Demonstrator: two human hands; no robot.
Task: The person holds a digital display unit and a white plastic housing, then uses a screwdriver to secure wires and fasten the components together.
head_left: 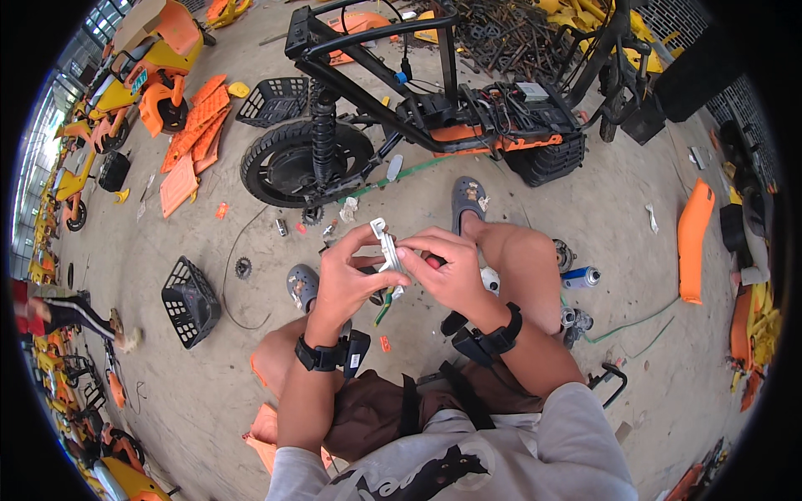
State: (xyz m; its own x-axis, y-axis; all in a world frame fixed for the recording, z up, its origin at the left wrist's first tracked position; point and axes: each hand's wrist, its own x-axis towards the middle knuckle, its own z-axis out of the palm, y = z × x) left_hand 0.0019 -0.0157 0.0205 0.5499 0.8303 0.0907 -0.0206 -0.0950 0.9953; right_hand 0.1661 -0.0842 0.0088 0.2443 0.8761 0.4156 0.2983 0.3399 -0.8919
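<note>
Over my lap, my left hand [349, 280] pinches a narrow, pale metal piece [388, 248] with a bent upper end. My right hand [449, 265] presses its fingertips against the same piece from the other side. A small red rounded end [433, 261] shows among my right fingers; the rest of that thing is hidden. Just below the hands is a thin green-and-yellow thing [384, 307], partly covered and too small to name. Both wrists wear black straps with small boxes.
A stripped black scooter frame [368, 50] with its rear wheel [288, 163] lies ahead. Black baskets [190, 302] and orange panels [196, 125] lie left. A spray can [581, 277] and an orange panel [696, 238] are right. Another person's leg [79, 317] shows far left.
</note>
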